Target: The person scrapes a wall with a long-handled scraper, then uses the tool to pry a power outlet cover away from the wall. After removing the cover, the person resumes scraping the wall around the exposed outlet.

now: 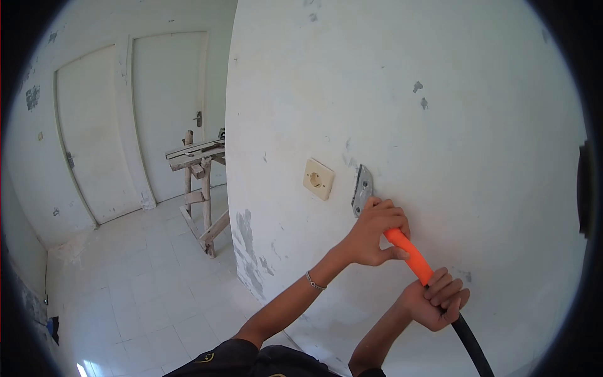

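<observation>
A tool with an orange handle (408,254) and a grey metal head (363,191) with a toothed edge lies against or close to the white wall (477,157). My left hand (380,234) is closed around the upper part of the tool, just below its head. Lower down, my right hand (436,300) wraps round the bottom of the orange part, where a black hose or cable (470,342) leads off towards the bottom edge. To the left of the tool's head, a cream wall socket (318,179) is set in the wall.
A wooden trestle (204,188) stands on the pale tiled floor (138,301) left of the wall's corner. Two white doors (94,138) are behind it. Grey patches of worn paint (248,251) mark the wall near its corner.
</observation>
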The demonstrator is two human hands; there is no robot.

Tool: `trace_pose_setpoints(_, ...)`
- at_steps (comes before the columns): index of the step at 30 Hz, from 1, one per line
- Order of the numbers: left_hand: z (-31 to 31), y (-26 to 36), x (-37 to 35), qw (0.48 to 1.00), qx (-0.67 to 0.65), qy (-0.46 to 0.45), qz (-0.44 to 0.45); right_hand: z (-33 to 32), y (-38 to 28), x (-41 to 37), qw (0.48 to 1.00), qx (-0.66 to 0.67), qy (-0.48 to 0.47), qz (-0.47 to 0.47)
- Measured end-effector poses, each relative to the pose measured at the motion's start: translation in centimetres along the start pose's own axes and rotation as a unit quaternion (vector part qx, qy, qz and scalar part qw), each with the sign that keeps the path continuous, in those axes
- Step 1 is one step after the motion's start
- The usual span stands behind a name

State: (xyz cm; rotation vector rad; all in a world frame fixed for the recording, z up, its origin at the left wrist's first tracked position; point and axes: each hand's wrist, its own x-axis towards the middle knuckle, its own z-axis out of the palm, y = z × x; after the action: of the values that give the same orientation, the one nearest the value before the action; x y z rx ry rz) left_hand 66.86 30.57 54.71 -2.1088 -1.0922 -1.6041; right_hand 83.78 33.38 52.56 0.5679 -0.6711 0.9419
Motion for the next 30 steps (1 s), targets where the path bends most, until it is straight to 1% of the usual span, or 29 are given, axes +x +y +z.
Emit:
trace_pose_setpoints(2, -1.0, -0.9, 0.1, 1.0, 0.0, -0.012, -0.021, 0.2, 1.0, 0.1, 0.998, -0.017, -0.05, 0.038)
trace_pose_setpoints(4, -0.4, -0.3, -0.1, 0.999, 0.02, -0.007, -0.025, 0.7, 0.1, 0.2, 0.998, -0.033, -0.033, 0.038)
trace_pose_setpoints(6, 0.2, 0.4, 0.2, 1.0, 0.003, -0.006, -0.002, 0.8, -0.7, 0.2, 1.0, -0.005, 0.01, 0.011)
trace_pose_setpoints(7, -0.6, 0.0, 0.5, 1.0, 0.005, -0.002, 0.003, 0.5, 0.0, -0.1, 1.0, 0.006, 0.006, 0.002)
trace_pose_setpoints(8, -1.5, -0.6, 0.6, 1.0, 0.009, -0.012, -0.011, 0.3, 0.7, 0.0, 1.0, 0.004, 0.004, 0.002)
trace_pose_setpoints(10, -1.5, -0.6, 0.4, 0.999, 0.006, -0.025, -0.03, 0.2, 1.8, 0.2, 0.999, -0.004, -0.022, 0.031)
trace_pose_setpoints(12, -1.3, -0.3, 0.5, 0.999, 0.023, -0.006, -0.032, 0.7, 0.9, 0.3, 0.999, -0.014, -0.01, 0.042)
trace_pose_setpoints(15, -0.2, 0.4, 0.4, 1.0, 0.02, -0.004, -0.015, 1.1, 0.6, 0.6, 0.999, 0.009, 0.045, 0.008)
trace_pose_setpoints(16, -0.8, -0.5, 0.4, 1.0, 0.021, 0.0, -0.015, 1.1, 1.5, 0.5, 0.999, 0.01, 0.042, 0.01)
trace_pose_setpoints(18, -2.6, -1.9, 0.2, 0.999, 0.031, -0.017, -0.037, 0.5, 3.3, 0.0, 0.999, 0.01, -0.015, 0.052)
trace_pose_setpoints(20, -2.5, -1.3, 0.2, 0.997, 0.04, -0.027, -0.053, 1.1, 2.4, 0.2, 0.998, 0.0, -0.023, 0.062)
trace_pose_setpoints(22, -1.5, -0.4, 0.3, 1.0, 0.011, -0.004, -0.019, 1.9, 1.2, 0.1, 1.0, -0.009, 0.025, 0.018)
trace_pose_setpoints(23, -1.1, 0.0, 0.3, 1.0, 0.019, -0.017, -0.011, 1.8, 1.0, -0.1, 0.999, 0.0, 0.032, -0.002)
trace_pose_setpoints(24, -1.8, -0.6, 0.4, 1.0, 0.024, -0.01, -0.009, 1.8, 1.8, -0.2, 1.0, 0.006, 0.026, 0.0)
trace_pose_setpoints(26, -3.3, -1.6, 0.0, 0.999, -0.017, -0.023, -0.027, 1.9, 2.7, -1.0, 0.999, -0.019, -0.028, 0.022)
trace_pose_setpoints(28, -2.6, -1.4, 0.1, 0.999, -0.019, -0.021, -0.03, 2.5, 2.0, -0.4, 0.999, -0.025, -0.037, 0.028)
trace_pose_setpoints(30, -1.7, -0.7, 0.4, 1.0, -0.005, 0.01, -0.029, 2.8, 1.4, 0.6, 0.999, -0.011, 0.039, 0.024)
